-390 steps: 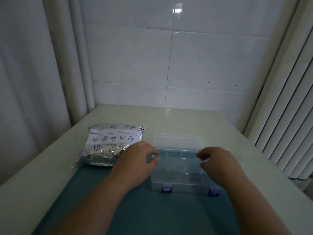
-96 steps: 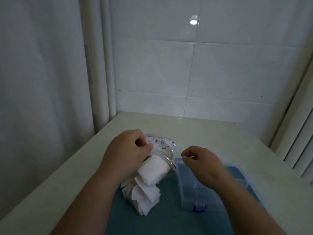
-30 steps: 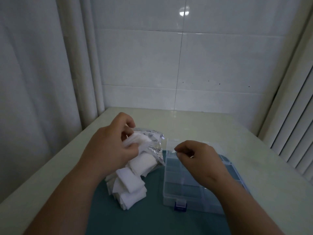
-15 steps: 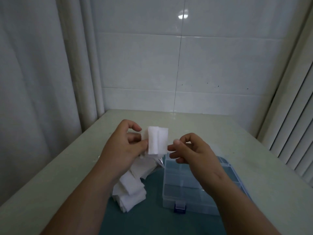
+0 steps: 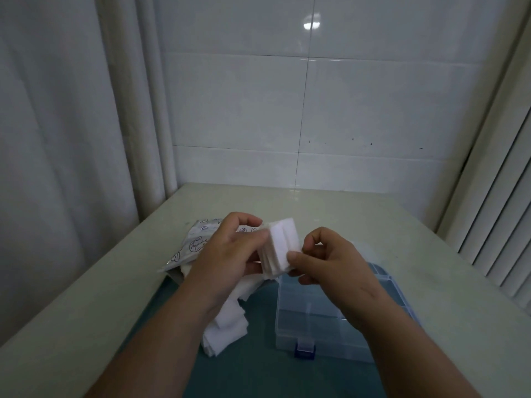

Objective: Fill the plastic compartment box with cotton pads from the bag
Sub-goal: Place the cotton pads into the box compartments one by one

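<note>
Both hands pinch a small stack of white square cotton pads (image 5: 277, 248) above the table.
Left hand (image 5: 230, 254) and right hand (image 5: 330, 257) grip its opposite sides; pale glossy table (image 5: 330, 208) with teal mat (image 5: 258, 369), white tiled wall behind; clear plastic compartment box (image 5: 324, 320) under right hand, printed foil bag (image 5: 195, 242) beyond left.

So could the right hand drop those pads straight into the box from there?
Probably yes: the right hand pinches the pads just above the open box, and nothing lies between them.

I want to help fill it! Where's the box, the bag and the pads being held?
box (image 5: 313, 320), head view, clear front compartment
bag (image 5: 198, 239), head view, printed top
held pads (image 5: 280, 248), head view, front face
</note>
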